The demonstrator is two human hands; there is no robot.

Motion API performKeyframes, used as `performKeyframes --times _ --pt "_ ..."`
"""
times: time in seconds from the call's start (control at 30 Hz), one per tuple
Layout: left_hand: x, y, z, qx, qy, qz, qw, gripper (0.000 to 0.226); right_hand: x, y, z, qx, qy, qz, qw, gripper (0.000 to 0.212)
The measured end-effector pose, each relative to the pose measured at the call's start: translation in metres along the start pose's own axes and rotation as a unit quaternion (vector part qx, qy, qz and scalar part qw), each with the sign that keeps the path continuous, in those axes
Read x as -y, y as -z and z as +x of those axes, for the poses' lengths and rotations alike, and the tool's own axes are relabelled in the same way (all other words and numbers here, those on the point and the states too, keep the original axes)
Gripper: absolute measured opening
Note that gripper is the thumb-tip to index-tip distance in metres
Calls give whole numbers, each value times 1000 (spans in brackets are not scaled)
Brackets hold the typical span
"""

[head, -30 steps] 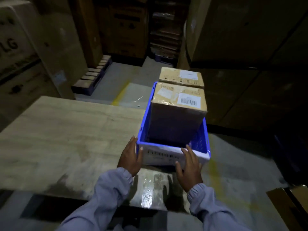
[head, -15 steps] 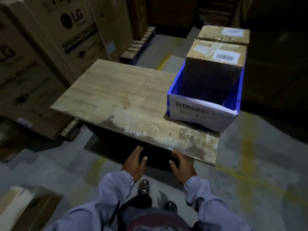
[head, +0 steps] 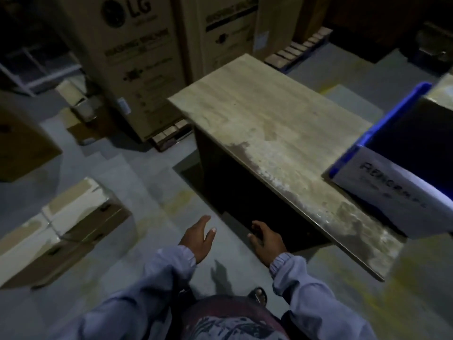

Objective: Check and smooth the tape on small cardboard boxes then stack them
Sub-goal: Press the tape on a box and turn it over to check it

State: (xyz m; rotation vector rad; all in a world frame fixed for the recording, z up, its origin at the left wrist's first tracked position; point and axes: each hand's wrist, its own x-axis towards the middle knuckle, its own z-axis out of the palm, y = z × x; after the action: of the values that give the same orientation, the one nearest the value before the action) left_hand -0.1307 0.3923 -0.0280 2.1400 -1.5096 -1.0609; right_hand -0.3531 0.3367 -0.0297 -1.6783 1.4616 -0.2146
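Note:
A blue crate [head: 382, 128] with a white handwritten label stands on the right end of a wooden table [head: 264, 114]. A small cardboard box [head: 441, 94] sits inside it, cut off by the frame's right edge. Both my hands hang in the air below the table's near edge, over the floor. My left hand [head: 198, 238] is spread with straight fingers and holds nothing. My right hand [head: 267, 241] has loosely curled fingers and holds nothing.
Cardboard boxes [head: 66, 224] with pale taped tops lie on the grey floor at the left. Tall LG cartons [head: 132, 62] on pallets stand behind the table. More cartons fill the far left. My sandalled foot [head: 257, 294] shows below.
My hands left the blue crate's front and dropped below the table edge. The view swung left and down, so the crate now sits at the right edge and floor boxes appear at the left.

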Motion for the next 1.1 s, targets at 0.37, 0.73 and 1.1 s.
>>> performKeyframes --times 0.37,0.73,1.1 --pt "154 104 -13 -68 106 -119 985 51 137 -116 52 76 29 -96 992 47" --pt "279 193 -43 -183 221 -219 932 43 270 -225 115 185 116 -145 965 42" --pt "352 272 -32 -233 344 -254 873 44 381 -328 232 278 166 -174 930 42"
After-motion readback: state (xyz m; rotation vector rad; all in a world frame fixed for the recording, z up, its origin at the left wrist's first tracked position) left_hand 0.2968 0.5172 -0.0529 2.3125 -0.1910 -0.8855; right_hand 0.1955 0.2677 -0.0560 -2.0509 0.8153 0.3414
